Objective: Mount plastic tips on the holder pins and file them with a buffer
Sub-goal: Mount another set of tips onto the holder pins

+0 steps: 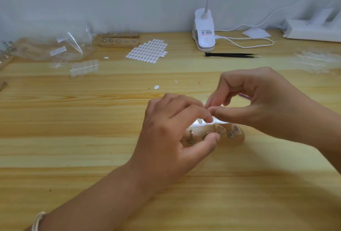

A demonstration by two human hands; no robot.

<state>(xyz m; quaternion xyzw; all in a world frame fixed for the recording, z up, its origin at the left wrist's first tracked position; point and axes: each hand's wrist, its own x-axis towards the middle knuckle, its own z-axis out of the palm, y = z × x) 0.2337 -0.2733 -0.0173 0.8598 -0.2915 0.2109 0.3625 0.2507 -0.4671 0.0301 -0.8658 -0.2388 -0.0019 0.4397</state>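
Note:
A small wooden holder [238, 136] with several metal pins lies on the table in front of me, mostly covered by my hands. My left hand [177, 134] curls over its left part, thumb below, index fingertip on a clear plastic strip [199, 122] above the pins. My right hand [258, 105] reaches in from the right and pinches that strip's upper edge between thumb and fingertips. A clear tip sits on the pin at the holder's right end [235, 129]. No buffer shows, unless the purple edge [244, 95] behind my right hand is one; I cannot tell.
At the back stand a second wooden pin holder [119, 43], a sheet of white adhesive tabs [147, 50], plastic bags [53, 46], a clip lamp [203, 31] and black tweezers [230, 55]. A strip of clear tips [84, 67] lies at left, more clear strips [313, 61] at right.

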